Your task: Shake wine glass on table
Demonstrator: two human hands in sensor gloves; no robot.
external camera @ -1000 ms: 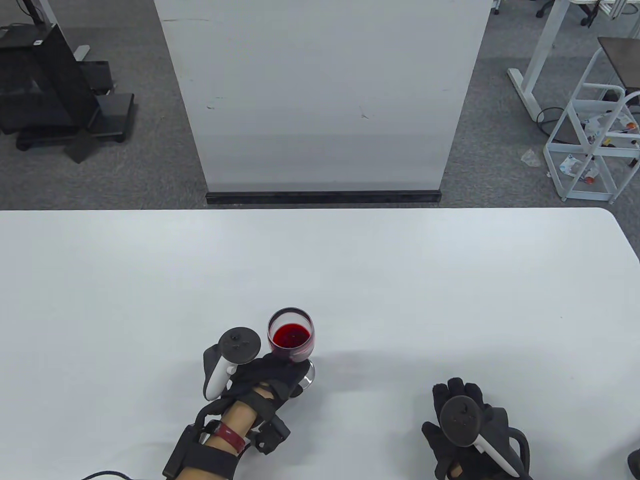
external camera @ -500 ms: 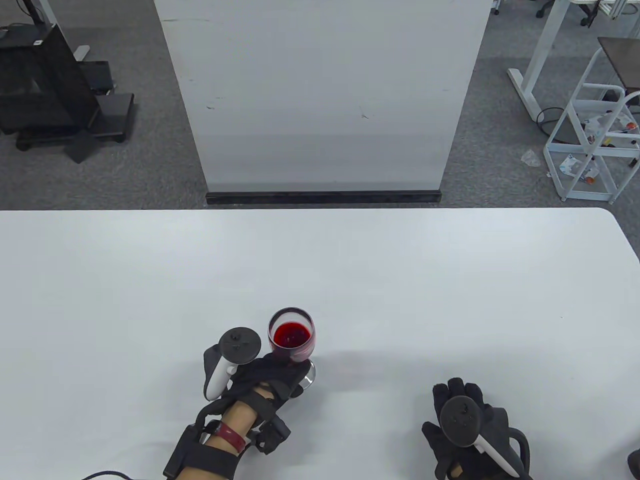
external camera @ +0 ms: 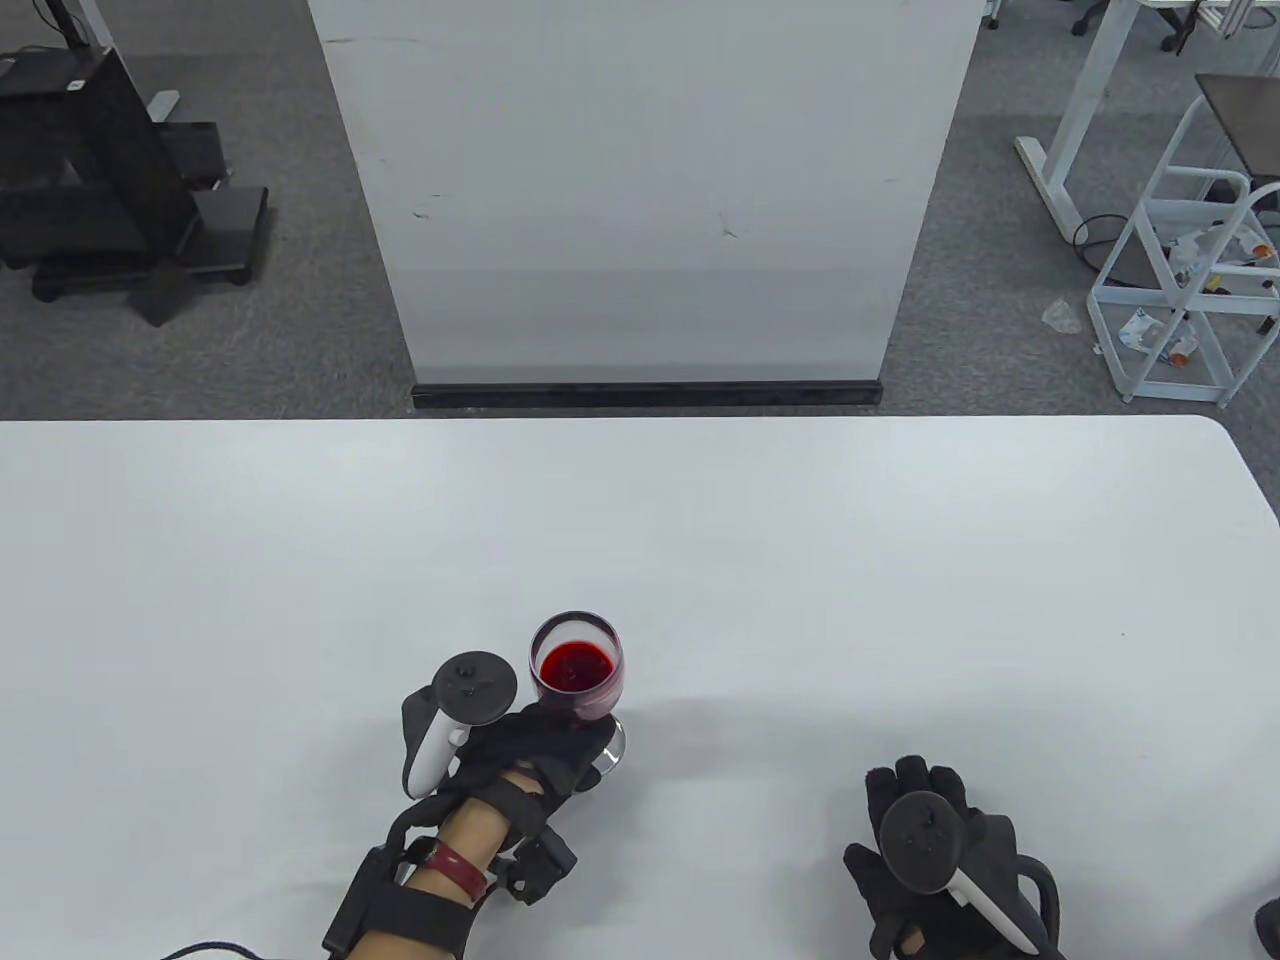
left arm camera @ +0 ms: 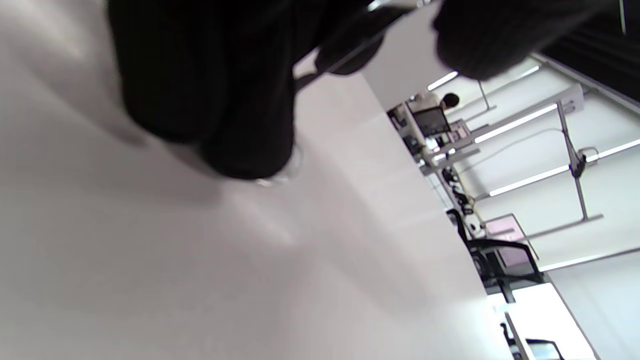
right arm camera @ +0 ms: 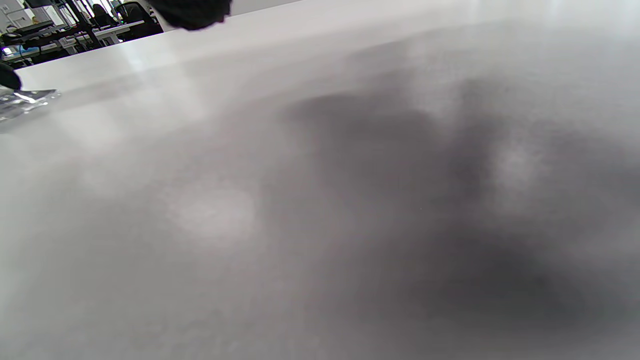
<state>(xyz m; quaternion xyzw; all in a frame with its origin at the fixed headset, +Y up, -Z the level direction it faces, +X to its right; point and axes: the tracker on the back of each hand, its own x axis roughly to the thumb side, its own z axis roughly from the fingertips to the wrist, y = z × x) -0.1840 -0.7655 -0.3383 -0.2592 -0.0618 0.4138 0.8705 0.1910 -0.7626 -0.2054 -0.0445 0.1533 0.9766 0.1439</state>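
A clear wine glass (external camera: 577, 668) with red wine in its bowl stands near the front of the white table (external camera: 700, 540). My left hand (external camera: 545, 745) grips the glass low, around the stem under the bowl; the foot (external camera: 614, 748) shows just right of the fingers. In the left wrist view my gloved fingers (left arm camera: 210, 90) fill the top, with the rim of the foot (left arm camera: 280, 177) on the table below them. My right hand (external camera: 925, 825) rests flat on the table at the front right, holding nothing. The right wrist view shows one fingertip (right arm camera: 192, 12) and the glass foot (right arm camera: 22, 100) at far left.
A tall white panel (external camera: 640, 190) stands on the floor behind the table's far edge. A black stand (external camera: 110, 170) is on the floor at back left, a white wire rack (external camera: 1190, 270) at back right.
My left hand and the wine glass have shifted slightly left and away from me. The right hand has not moved.
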